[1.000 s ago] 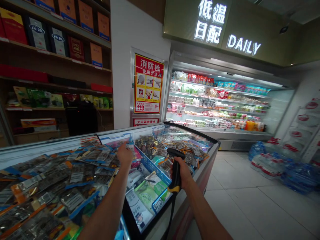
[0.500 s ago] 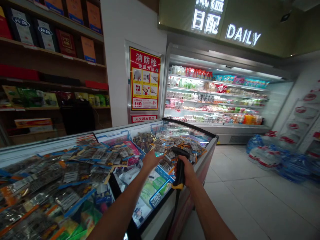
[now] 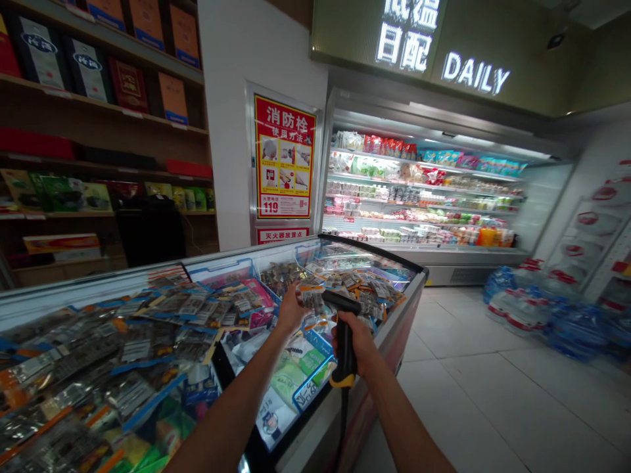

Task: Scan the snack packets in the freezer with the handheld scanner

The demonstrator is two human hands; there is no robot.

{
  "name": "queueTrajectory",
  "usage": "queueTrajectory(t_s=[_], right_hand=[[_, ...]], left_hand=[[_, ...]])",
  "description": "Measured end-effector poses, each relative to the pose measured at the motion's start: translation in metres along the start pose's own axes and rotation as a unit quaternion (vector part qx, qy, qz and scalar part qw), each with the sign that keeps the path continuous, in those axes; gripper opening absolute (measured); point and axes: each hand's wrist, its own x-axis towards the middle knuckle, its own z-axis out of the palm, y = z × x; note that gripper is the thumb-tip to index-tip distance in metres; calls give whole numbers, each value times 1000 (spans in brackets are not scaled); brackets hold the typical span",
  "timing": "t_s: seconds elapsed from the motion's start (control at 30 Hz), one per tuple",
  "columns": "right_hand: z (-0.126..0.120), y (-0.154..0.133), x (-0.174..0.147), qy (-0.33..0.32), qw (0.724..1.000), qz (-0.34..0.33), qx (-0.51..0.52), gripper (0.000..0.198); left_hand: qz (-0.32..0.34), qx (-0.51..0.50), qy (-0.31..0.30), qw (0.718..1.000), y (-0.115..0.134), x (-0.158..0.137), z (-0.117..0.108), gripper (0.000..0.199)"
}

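Observation:
My right hand (image 3: 357, 338) is wrapped round the handle of a black and yellow barcode scanner (image 3: 346, 348), its cord hanging down past the freezer's side. The scanner's head points left at a small clear packet (image 3: 310, 297) with an orange edge and a printed label. My left hand (image 3: 292, 310) grips that packet by its left side, just above the freezer (image 3: 411, 289). Below and beyond lie heaps of similar packets (image 3: 382, 289), and more packets (image 3: 148, 328) are piled on the glass to the left. Green and white bags (image 3: 290, 368) show inside the freezer under my forearms.
A lit open fridge (image 3: 424, 197) of chilled goods stands at the back. Blue water bottles (image 3: 576, 322) sit on the tiled floor (image 3: 458, 387) at the right. Shelves (image 3: 108, 105) of boxes and a red fire-hydrant notice (image 3: 283, 157) are on the left.
My left hand has raised the packet a little and turned its label toward the scanner. The scanner has shifted left, its head now close to the packet.

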Motion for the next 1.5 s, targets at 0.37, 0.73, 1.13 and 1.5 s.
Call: queueTrajectory(t_s=[0.37,0.73,1.13,1.5], right_hand=[[15,-7,-8,-60,998,15,-6,24],[17,-6,8,-23,1000,-1,6,25],[14,-7,32,36,999,-12,-14,23],[5,-10,33,48,999,-9,-1,22]], left_hand=[[-13,-194,24,981,-9,14,-15,76],[-26,-50,124,991,-13,26,-50,72],[6,294,300,907,-15,21,-107,57],[136,357,-103,918,-5,7,-3,46]])
